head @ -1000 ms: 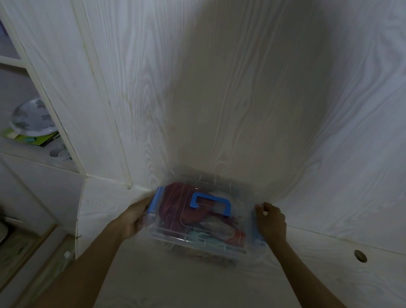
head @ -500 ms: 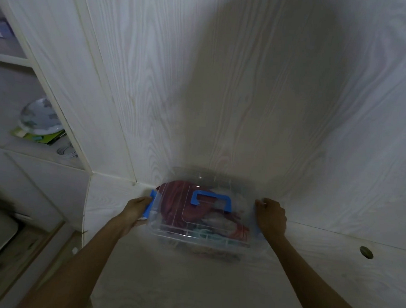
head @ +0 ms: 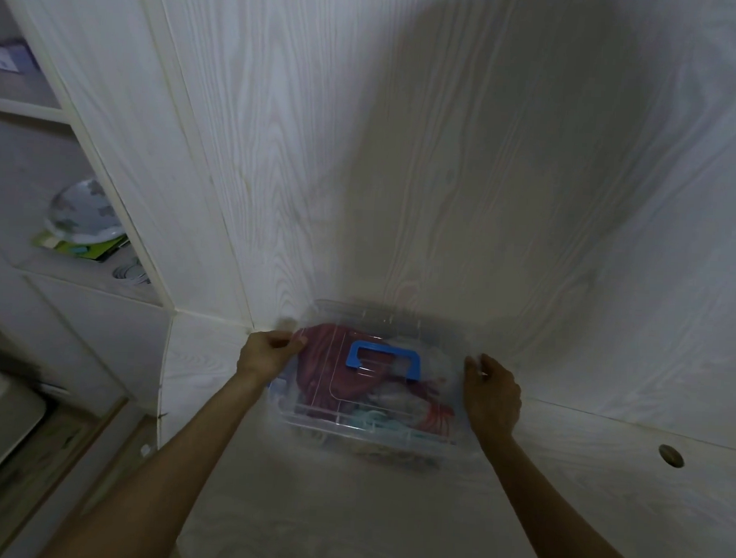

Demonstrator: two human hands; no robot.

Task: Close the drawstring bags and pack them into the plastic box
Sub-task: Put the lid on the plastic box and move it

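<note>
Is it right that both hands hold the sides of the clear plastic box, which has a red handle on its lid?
Not quite. In the head view the handle is blue. The left hand and right hand do hold the sides of the clear plastic box.

Both bare forearms reach forward from the near edge and converge toward the middle of the view. The left hand [head: 268,352] has its fingers curled over the left end of the plastic box [head: 375,439], gripping it at the lid's edge. The right hand [head: 493,392] lies against the box's right end, thumb raised and fingers wrapped down the side.
</note>
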